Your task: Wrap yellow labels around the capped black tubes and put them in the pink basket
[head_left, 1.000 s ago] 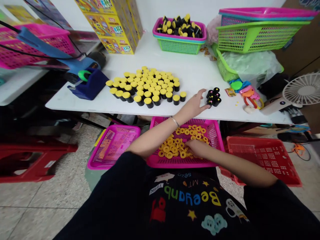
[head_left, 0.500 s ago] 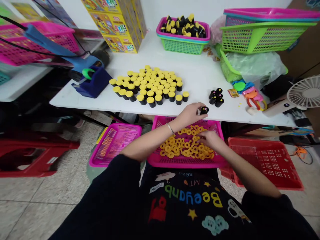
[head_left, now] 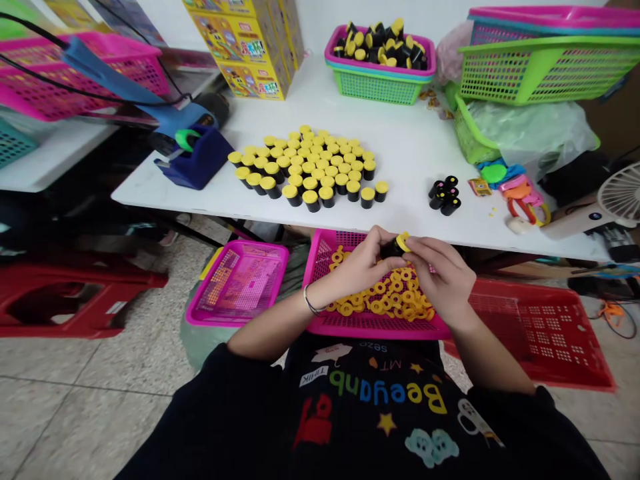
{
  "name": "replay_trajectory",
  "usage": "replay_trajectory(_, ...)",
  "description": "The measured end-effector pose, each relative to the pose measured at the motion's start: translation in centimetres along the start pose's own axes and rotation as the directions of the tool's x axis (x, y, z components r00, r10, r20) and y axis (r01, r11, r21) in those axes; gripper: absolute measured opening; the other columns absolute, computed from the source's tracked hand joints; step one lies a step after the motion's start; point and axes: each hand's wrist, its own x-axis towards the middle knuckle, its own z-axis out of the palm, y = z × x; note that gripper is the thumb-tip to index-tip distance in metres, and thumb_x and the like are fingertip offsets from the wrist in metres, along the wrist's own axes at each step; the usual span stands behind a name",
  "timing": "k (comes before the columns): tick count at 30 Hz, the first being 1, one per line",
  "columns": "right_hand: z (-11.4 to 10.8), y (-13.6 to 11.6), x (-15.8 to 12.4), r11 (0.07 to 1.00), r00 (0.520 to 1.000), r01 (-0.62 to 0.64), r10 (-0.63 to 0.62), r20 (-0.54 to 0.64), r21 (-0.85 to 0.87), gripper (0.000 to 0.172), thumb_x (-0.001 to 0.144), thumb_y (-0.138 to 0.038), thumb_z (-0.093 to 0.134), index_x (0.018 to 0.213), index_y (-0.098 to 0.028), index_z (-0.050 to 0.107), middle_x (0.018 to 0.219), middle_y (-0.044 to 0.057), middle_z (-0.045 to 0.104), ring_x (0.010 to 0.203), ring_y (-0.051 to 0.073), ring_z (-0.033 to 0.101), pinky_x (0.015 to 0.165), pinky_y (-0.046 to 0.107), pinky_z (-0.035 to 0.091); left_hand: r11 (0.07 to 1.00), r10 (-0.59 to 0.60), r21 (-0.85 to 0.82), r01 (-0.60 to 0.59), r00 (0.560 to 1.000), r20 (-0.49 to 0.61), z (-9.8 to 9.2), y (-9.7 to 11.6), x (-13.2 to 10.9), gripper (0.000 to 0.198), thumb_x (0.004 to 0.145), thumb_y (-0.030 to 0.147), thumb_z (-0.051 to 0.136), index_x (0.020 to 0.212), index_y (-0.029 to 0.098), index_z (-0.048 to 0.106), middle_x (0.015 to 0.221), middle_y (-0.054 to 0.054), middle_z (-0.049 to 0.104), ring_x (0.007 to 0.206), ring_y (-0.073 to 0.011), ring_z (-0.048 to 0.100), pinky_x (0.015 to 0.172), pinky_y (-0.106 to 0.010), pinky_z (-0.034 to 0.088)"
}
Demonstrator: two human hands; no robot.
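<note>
My left hand [head_left: 366, 261] is closed around a small black cylinder [head_left: 389, 250], held sideways over the front basket. At the cylinder's right end, my right hand [head_left: 444, 270] pinches a yellow ring piece [head_left: 402, 241] against it; whether it is seated cannot be seen. Below both hands is a pink basket [head_left: 380, 329] with many loose yellow ring pieces [head_left: 403, 293]. On the white table [head_left: 405, 143], black cylinders with yellow tops [head_left: 320, 160] stand in a wide cluster. A small group of black cylinders [head_left: 444, 195] without yellow tops lies to the right.
Stacked baskets [head_left: 377, 88] full of black-and-yellow pieces stand at the back. A blue tape dispenser [head_left: 197, 157] sits left, near yellow boxes [head_left: 260, 80]. Green baskets [head_left: 530, 73] and a white fan [head_left: 623, 193] are right. An empty pink basket [head_left: 237, 319] is low on the left.
My right hand has risen from the yellow pieces with a ring and met the black cylinder. My left hand has drawn the cylinder down and toward me. The camera view has shifted slightly.
</note>
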Motion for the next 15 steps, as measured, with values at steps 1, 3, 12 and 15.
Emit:
replay_trajectory(1,0.1,0.0,-0.1,1.0,1.0,0.008,-0.008,0.002,0.023,0.039,0.091,-0.013,0.068,0.124,-0.034,0.072,0.108,0.001,0.077,0.098,0.017,0.075,0.09,0.035,0.065,1.0,0.011,-0.007,-0.011,1.0,0.014,-0.1,0.1,-0.2,0.036,0.094,0.048,0.063,0.11,0.022,0.045,0.121,-0.012,0.062,0.114,-0.0224,0.06,0.093,-0.037,0.049)
replay_trajectory(3,0.1,0.2,-0.4,0.998,1.0,0.01,-0.012,0.027,0.065,0.04,0.091,-0.011,0.066,0.123,-0.035,0.072,0.11,0.001,0.076,0.101,0.018,0.074,0.091,0.036,0.065,0.999,0.033,-0.016,-0.032,0.999,0.041,-0.3,0.1,-0.5,0.036,0.096,0.049,0.058,0.114,0.022,0.045,0.127,-0.013,0.059,0.123,-0.0238,0.057,0.101,-0.04,0.047)
replay_trajectory(12,0.4,0.5,-0.5,0.993,0.992,0.078,-0.086,0.095,0.083,0.051,0.09,-0.009,0.065,0.132,-0.039,0.064,0.121,0.001,0.072,0.109,0.019,0.071,0.093,0.04,0.064,0.938,-0.084,-0.342,0.065,0.996,-0.043,1.1,-0.7,-1.1,0.046,0.094,0.068,0.052,0.108,0.024,0.051,0.114,-0.007,0.06,0.107,-0.0174,0.06,0.089,-0.032,0.052)
replay_trajectory(15,1.0,0.7,-0.2,0.991,0.975,0.117,-0.126,0.181,0.058,0.056,0.09,-0.016,0.068,0.141,-0.035,0.055,0.126,0.004,0.07,0.118,0.023,0.068,0.099,0.043,0.061,0.821,-0.283,-0.525,0.225,0.958,-0.033,1.1,0.1,-0.3,0.038,0.096,0.061,0.05,0.102,0.023,0.053,0.099,-0.004,0.06,0.091,-0.0163,0.06,0.068,-0.028,0.051)
